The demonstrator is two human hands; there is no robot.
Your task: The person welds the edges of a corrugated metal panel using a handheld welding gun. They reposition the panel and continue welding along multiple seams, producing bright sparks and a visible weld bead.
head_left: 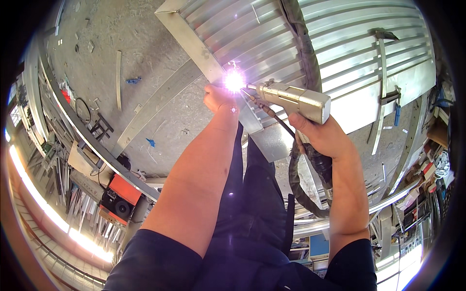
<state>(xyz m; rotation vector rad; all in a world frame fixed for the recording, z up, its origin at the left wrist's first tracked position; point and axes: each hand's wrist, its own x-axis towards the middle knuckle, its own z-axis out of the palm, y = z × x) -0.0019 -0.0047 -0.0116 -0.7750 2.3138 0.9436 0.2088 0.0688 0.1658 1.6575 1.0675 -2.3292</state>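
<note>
My right hand [323, 138] is wrapped round the grip of a boxy metallic welding gun [296, 99], its nozzle pointing left. A brilliant white-violet welding arc [234, 81] burns at the tip, on the edge of a slatted silver metal panel [264, 46]. Just below the glare, my left hand [218, 99] is closed against the panel's flat border strip [194, 41]. Its fingers are curled, and whatever they hold is hidden. A dark sleeved cable [303, 43] lies across the slats, and black hoses [296, 184] loop down from the gun.
Clamps on a metal bar [382, 82] sit at the panel's right side. A curved-looking rail [97, 145] runs along the left. Beyond it stands an orange-and-black machine [121, 199] among stacked metal lengths. Scraps and blue bits [151, 142] litter the concrete floor.
</note>
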